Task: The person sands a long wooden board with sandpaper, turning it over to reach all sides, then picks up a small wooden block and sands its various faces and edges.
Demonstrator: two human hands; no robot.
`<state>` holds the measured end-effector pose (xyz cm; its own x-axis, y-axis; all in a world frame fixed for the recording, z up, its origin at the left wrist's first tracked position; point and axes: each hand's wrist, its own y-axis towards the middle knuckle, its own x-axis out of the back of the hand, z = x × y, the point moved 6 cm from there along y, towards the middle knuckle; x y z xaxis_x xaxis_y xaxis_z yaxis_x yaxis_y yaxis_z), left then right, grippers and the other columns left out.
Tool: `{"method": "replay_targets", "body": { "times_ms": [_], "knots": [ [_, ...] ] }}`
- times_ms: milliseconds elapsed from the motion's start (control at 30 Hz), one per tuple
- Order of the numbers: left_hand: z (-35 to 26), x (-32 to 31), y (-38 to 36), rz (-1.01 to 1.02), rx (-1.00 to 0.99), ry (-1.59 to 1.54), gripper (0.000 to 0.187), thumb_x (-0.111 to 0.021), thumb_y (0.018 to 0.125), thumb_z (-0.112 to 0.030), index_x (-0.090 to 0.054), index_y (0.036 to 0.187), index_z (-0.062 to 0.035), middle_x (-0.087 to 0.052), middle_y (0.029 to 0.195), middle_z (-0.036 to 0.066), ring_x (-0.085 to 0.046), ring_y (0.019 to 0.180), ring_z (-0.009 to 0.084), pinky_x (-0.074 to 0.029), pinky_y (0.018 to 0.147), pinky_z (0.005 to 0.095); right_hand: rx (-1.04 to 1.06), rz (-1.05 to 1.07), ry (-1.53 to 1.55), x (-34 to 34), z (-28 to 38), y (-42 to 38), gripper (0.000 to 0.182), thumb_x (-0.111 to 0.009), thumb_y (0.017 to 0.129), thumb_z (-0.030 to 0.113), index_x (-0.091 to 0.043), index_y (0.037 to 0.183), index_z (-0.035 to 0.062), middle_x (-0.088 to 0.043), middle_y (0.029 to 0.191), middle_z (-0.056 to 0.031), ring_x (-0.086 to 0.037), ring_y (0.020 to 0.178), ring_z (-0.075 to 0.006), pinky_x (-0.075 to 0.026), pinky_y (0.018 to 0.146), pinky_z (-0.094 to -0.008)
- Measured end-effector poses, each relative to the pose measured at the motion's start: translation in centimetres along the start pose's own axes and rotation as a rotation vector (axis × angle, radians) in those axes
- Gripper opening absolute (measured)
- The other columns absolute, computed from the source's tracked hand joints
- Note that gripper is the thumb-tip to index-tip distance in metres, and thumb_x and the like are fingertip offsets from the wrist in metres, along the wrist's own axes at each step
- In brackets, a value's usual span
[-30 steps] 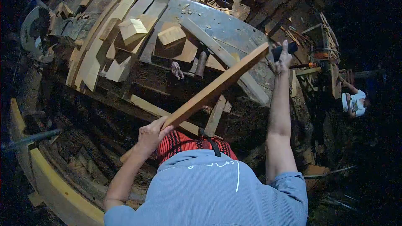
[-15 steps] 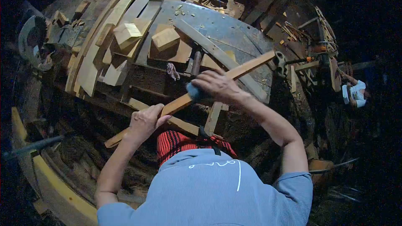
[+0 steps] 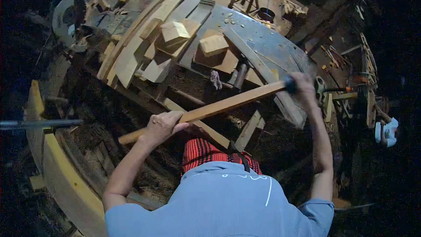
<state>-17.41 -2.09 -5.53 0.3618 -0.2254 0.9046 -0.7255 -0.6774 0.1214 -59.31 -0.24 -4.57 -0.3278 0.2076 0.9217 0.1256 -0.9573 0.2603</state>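
Note:
A long wooden strip (image 3: 234,101) slants across in front of me, its right end higher in the view. My left hand (image 3: 163,128) is closed around it near the lower left end, thumb along the near side. My right hand (image 3: 305,85), smeared by motion, is at the far right end. Under its fingers a dark blue-grey pad (image 3: 290,84) wraps over the strip's end. Below the strip, another wooden piece (image 3: 212,134) and a short board (image 3: 249,131) lie close to my waist.
Ahead stands a metal-topped table (image 3: 267,41) with a long plank (image 3: 251,55), wood blocks (image 3: 213,44) and shavings. Boards (image 3: 140,46) are piled at left near a circular saw blade (image 3: 69,19). A curved timber (image 3: 66,166) lies lower left. Another person (image 3: 387,131) is far right.
My right hand has slid the pad from the strip's middle to its far right end. My left hand keeps its grip. The camera view has shifted, moving the scene rightward.

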Motion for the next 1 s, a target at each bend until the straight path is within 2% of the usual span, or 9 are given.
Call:
{"method": "replay_targets", "body": {
  "times_ms": [67,200,267,367,567,667,733,833,1000],
  "knots": [
    [1.4,1.4,-0.4,-0.063,0.019,0.017,0.032,-0.06,0.076,-0.035,-0.054,0.088,-0.0063,-0.059,0.072,0.01,-0.06,0.064,0.026,-0.049,0.053,0.0347,-0.141,-0.11,-0.224,1.7,-7.5,-3.3,0.049,-0.067,0.068,0.007,-0.048,0.113,0.0101,-0.054,0.105,-0.0117,-0.051,0.097,-0.0287,-0.04,0.083,-0.0351],
    [5.6,2.8,0.4,-0.211,0.154,0.06,0.032,-0.057,0.078,-0.036,-0.056,0.092,-0.0065,-0.06,0.075,0.013,-0.06,0.066,0.029,-0.047,0.055,0.0372,-0.42,-0.254,0.38,2.2,-11.0,-10.1,0.054,-0.059,0.079,0.011,-0.036,0.126,0.0025,-0.046,0.12,-0.0142,-0.048,0.108,-0.0235,-0.039,0.088,-0.0345],
    [10.0,2.2,2.2,-0.225,0.351,0.115,0.032,-0.056,0.08,-0.035,-0.056,0.094,-0.0062,-0.059,0.074,0.016,-0.059,0.065,0.0329,-0.046,0.056,0.0398,-0.41,-0.201,-0.061,1.7,-7.7,-12.0,0.056,-0.059,0.079,0.013,-0.034,0.128,0.0011,-0.044,0.122,-0.0139,-0.045,0.111,-0.0223,-0.037,0.091,-0.0346],
    [14.2,3.4,7.0,-0.422,0.309,0.018,0.034,-0.053,0.083,-0.036,-0.055,0.095,-0.0054,-0.058,0.071,0.019,-0.057,0.064,0.0373,-0.044,0.055,0.0445,-0.331,-0.304,0.117,0.4,-1.6,-12.9,0.066,-0.062,0.077,0.022,-0.029,0.131,0.0029,-0.046,0.117,-0.0151,-0.045,0.109,-0.0257,-0.039,0.09,-0.0345],
    [28.7,0.3,14.8,-0.559,0.479,0.096,0.05,-0.047,0.082,-0.051,-0.058,0.097,-0.0052,-0.059,0.076,0.024,-0.059,0.074,0.0376,-0.046,0.063,0.0432,-0.619,-0.209,0.087,-1.2,5.0,-14.2,0.08,-0.07,0.068,0.012,-0.024,0.133,0.0037,-0.044,0.121,-0.0145,-0.042,0.112,-0.028,-0.034,0.094,-0.0354],
    [28.5,2.4,15.8,-0.189,0.776,0.257,0.062,-0.043,0.078,-0.061,-0.059,0.101,-0.0049,-0.06,0.082,0.025,-0.059,0.082,0.0378,-0.046,0.068,0.0447,-0.646,-0.224,0.14,-1.2,5.8,-15.7,0.082,-0.071,0.066,0.011,-0.024,0.133,0.0041,-0.044,0.121,-0.0137,-0.042,0.112,-0.0271,-0.035,0.093,-0.035],
    [32.9,1.0,16.2,-0.432,0.539,0.261,0.07,-0.039,0.076,-0.066,-0.058,0.102,-0.0041,-0.059,0.09,0.025,-0.057,0.088,0.0374,-0.044,0.074,0.0462,-0.718,-0.188,0.074,-0.9,5.9,-16.6,0.084,-0.073,0.064,0.011,-0.025,0.132,0.0036,-0.044,0.12,-0.0132,-0.043,0.11,-0.0262,-0.036,0.092,-0.0346],
    [34.5,1.4,17.0,-0.133,0.714,0.23,0.059,-0.045,0.079,-0.056,-0.058,0.101,-0.003,-0.057,0.095,0.025,-0.056,0.092,0.0369,-0.043,0.077,0.0456,-0.811,-0.158,0.208,-2.4,4.9,-18.4,0.088,-0.074,0.064,0.027,-0.025,0.132,0.0016,-0.044,0.12,-0.0152,-0.042,0.111,-0.0306,-0.032,0.096,-0.0384],
    [32.0,2.3,17.9,-0.389,0.406,0.322,0.038,-0.056,0.08,-0.03,-0.053,0.106,-0.0033,-0.051,0.1,0.029,-0.049,0.097,0.0398,-0.04,0.081,0.0443,-0.835,-0.116,0.119,-2.0,4.3,-17.4,0.09,-0.075,0.063,0.028,-0.023,0.132,0.0014,-0.043,0.122,-0.0159,-0.04,0.113,-0.0325,-0.03,0.097,-0.0395]
  ]
}}
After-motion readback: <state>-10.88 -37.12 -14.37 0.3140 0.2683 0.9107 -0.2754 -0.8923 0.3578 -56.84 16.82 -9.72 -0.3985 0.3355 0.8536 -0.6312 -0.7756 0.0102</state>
